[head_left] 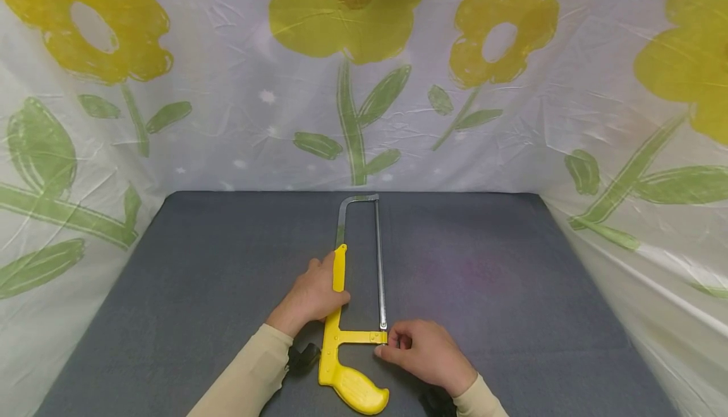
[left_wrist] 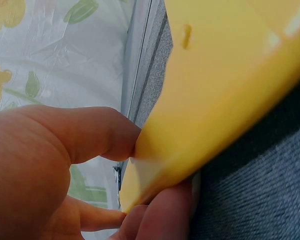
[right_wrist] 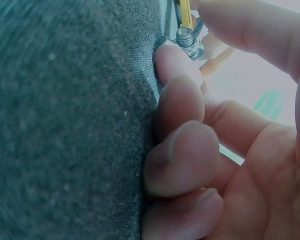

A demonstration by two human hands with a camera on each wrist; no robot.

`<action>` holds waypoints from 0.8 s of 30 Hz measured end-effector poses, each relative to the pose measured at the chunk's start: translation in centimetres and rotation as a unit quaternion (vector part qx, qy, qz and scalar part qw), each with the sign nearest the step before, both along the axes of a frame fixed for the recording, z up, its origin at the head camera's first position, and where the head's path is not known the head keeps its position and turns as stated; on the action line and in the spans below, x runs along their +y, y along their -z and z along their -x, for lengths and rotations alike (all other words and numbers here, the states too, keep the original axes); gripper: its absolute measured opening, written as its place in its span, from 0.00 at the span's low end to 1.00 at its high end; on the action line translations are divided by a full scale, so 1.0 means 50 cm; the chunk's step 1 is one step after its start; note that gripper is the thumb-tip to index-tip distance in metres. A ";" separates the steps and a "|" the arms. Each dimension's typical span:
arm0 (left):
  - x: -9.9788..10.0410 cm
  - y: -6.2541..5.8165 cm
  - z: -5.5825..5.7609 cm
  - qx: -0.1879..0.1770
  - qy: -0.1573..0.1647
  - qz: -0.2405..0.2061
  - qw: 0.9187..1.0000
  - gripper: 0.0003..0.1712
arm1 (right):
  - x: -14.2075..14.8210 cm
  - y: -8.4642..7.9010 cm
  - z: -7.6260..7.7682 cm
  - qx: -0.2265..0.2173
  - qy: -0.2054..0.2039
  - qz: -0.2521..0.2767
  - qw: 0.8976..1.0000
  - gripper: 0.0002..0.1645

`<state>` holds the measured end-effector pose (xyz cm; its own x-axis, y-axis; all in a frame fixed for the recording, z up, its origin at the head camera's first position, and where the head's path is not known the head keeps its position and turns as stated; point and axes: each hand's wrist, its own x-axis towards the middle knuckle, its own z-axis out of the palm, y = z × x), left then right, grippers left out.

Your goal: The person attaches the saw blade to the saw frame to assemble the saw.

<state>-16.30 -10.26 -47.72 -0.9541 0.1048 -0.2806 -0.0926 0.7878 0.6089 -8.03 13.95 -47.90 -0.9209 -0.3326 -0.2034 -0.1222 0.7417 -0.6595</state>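
Observation:
A hacksaw with a yellow handle and body lies on the dark cloth, its grip toward me. The silvery bow bends over at the far end, and the straight blade runs down the right side. My left hand holds the yellow body, thumb on one side and fingers on the other. At the blade's near end, my right hand pinches a small metal wing nut between thumb and index finger. A threaded bolt end sticks out of it. The other right fingers curl against the cloth.
The table is covered in dark grey cloth. Behind it and at both sides hangs a pale curtain printed with yellow flowers. Black straps show by the wrists.

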 end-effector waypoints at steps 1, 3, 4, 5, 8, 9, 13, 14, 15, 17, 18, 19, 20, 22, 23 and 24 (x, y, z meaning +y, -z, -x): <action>0.001 0.000 0.000 0.001 0.000 -0.001 1.000 0.57 | 0.000 0.000 0.000 0.001 0.000 0.000 1.000 0.21; 0.001 0.000 0.001 0.000 0.000 -0.001 1.000 0.57 | -0.002 0.000 0.000 -0.001 0.002 0.000 1.000 0.22; 0.001 0.000 0.001 0.001 0.001 -0.002 1.000 0.57 | -0.003 -0.001 -0.001 -0.003 0.003 0.001 1.000 0.22; 0.000 0.001 0.002 0.002 0.002 -0.002 1.000 0.57 | -0.004 -0.001 -0.001 -0.003 0.005 0.001 1.000 0.23; -0.001 0.002 0.001 0.003 0.003 -0.006 1.000 0.57 | -0.007 -0.001 -0.002 0.000 0.008 -0.002 1.000 0.24; -0.001 0.002 0.001 0.003 0.003 -0.007 1.000 0.57 | -0.008 -0.001 -0.002 0.003 0.009 -0.005 1.000 0.24; -0.002 0.002 -0.001 0.001 0.000 -0.010 1.000 0.58 | -0.009 0.001 -0.003 0.014 0.009 -0.011 1.000 0.23; -0.002 0.002 -0.001 0.001 -0.001 -0.010 1.000 0.58 | -0.009 0.001 -0.003 0.014 0.009 -0.012 1.000 0.23; -0.002 0.002 -0.001 0.002 -0.001 -0.010 1.000 0.57 | -0.009 0.001 -0.003 0.014 0.009 -0.012 1.000 0.22; -0.001 0.002 0.000 0.003 -0.002 -0.008 1.000 0.57 | -0.009 0.002 -0.003 0.013 0.010 -0.011 1.000 0.22; -0.001 0.002 0.000 0.003 -0.003 -0.006 1.000 0.57 | -0.009 0.003 -0.003 0.013 0.011 -0.012 1.000 0.22; 0.000 0.001 0.000 0.005 -0.002 -0.006 1.000 0.57 | -0.009 0.003 -0.003 0.015 0.011 -0.013 1.000 0.22; 0.000 0.001 0.000 0.005 -0.002 -0.004 1.000 0.57 | -0.009 0.004 -0.003 0.016 0.012 -0.014 1.000 0.21; 0.001 0.001 0.001 0.006 -0.002 -0.001 1.000 0.57 | -0.009 0.004 -0.003 0.021 0.012 -0.017 1.000 0.21; 0.001 0.000 0.001 0.006 -0.002 0.000 1.000 0.57 | -0.008 0.004 -0.003 0.022 0.012 -0.017 1.000 0.21; 0.001 0.000 0.000 0.007 -0.001 0.000 1.000 0.57 | -0.008 0.004 -0.002 0.023 0.012 -0.017 1.000 0.20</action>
